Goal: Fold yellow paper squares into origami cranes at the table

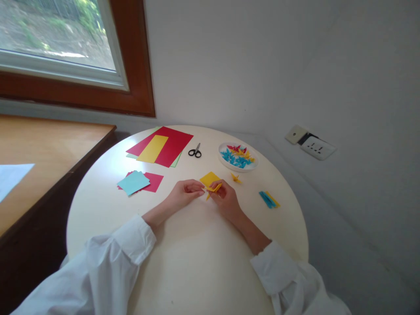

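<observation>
My right hand (226, 199) pinches a small piece of folded yellow paper (215, 188) between thumb and fingers, above the table. A narrow point of this paper sticks out downward. My left hand (188, 192) has its fingertips drawn together at the left end of the same paper; its exact contact is too small to make out. Just beyond the hands, a flat yellow paper square (209, 177) lies on the table. A finished yellow paper crane (235, 178) rests to the right of it, near my right hand.
A white dish (238, 169) holds red, yellow and blue paper cranes. Black-handled scissors (195, 152) lie at the back, beside large red sheets (175, 142) with a yellow strip (152, 148). Light-blue squares (133, 182) are left; folded blue strips (267, 199) are right.
</observation>
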